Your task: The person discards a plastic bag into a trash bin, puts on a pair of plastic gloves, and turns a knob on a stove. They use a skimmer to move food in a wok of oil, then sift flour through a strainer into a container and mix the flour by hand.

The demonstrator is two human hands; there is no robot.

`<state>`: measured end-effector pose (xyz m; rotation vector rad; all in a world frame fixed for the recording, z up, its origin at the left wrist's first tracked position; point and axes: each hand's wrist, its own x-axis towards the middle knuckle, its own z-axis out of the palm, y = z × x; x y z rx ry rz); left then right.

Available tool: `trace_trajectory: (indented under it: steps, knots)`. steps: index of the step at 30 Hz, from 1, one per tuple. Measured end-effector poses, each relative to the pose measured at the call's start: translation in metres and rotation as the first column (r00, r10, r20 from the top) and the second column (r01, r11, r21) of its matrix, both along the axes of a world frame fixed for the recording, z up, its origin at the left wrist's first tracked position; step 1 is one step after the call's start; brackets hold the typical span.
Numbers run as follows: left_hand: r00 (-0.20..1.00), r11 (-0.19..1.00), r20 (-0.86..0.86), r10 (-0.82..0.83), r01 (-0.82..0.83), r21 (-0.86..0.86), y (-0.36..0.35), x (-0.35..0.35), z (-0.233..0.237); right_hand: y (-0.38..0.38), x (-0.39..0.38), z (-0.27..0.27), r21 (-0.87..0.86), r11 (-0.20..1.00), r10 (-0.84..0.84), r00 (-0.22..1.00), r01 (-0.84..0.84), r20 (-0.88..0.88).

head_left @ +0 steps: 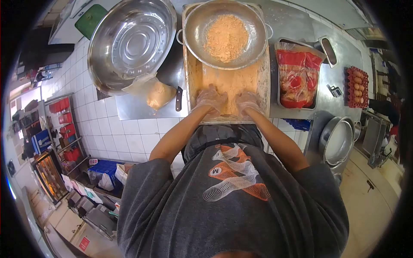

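A long, deep tray holds a layer of orange-yellow powder. Both hands are in clear plastic gloves, down in the powder near the tray's front end. My left hand is at the left side, its fingers spread and partly sunk in the powder. My right hand is at the right side, fingertips in the powder; whether it grips any cannot be made out. Across the tray's far end rests a round two-handled metal pan with a heap of the same crumbly powder.
Left of the tray are a large steel basin, a bag of powder and a black-handled knife. On the right are a metal tray with red-marked bags, a small device, an egg carton and steel bowls.
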<state>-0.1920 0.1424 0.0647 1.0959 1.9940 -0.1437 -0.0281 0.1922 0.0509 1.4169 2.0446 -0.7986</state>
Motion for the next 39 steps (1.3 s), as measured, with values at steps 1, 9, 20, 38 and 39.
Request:
trace_trajectory:
  steps: [1,9,20,38,39]
  knots:
    - [0.997,0.998,0.044,-0.057,0.059,-0.031,-0.002,-0.001,-0.009,-0.003,0.0,0.003,-0.073,0.996,-0.041,0.999,0.041,0.006]
    - [0.902,0.984,0.419,-0.103,0.153,-0.089,-0.004,-0.012,-0.042,-0.01,0.0,-0.036,-0.467,0.65,-0.706,0.704,0.599,-0.079]
    - [-0.071,0.571,0.671,0.738,-0.465,-0.676,-0.006,-0.001,-0.033,-0.011,-0.009,-0.055,-0.95,-0.294,-0.955,-0.002,0.102,0.295]
    - [-0.21,0.513,0.917,0.34,-0.776,-0.367,0.124,-0.038,0.13,0.128,-0.058,0.093,-0.981,0.195,-0.868,-0.464,0.008,-0.176]
    - [-0.122,0.469,0.94,0.319,-0.841,-0.268,0.117,-0.031,0.158,0.129,-0.058,0.102,-0.983,0.178,-0.864,-0.47,0.049,-0.18]
